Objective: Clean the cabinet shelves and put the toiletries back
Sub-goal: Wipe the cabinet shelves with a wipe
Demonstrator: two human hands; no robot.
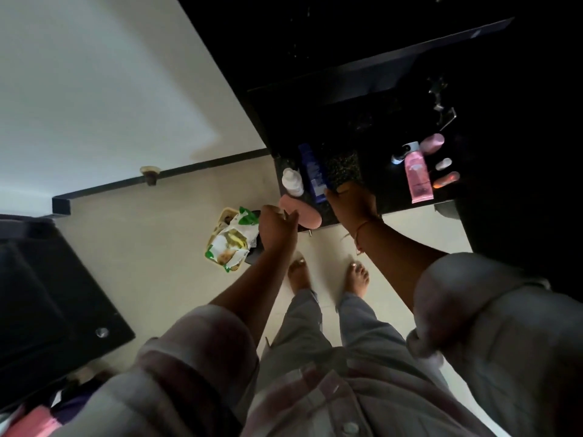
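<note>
The blue tube [314, 173] lies on the dark counter [378, 190] beside a white bottle [291, 182], its white lettering too blurred to read. My right hand [353, 201] curls against its near end, though I cannot tell if it grips. My left hand [277, 227] is curled beside a pink case [304, 214]; whether it holds anything is unclear.
</note>
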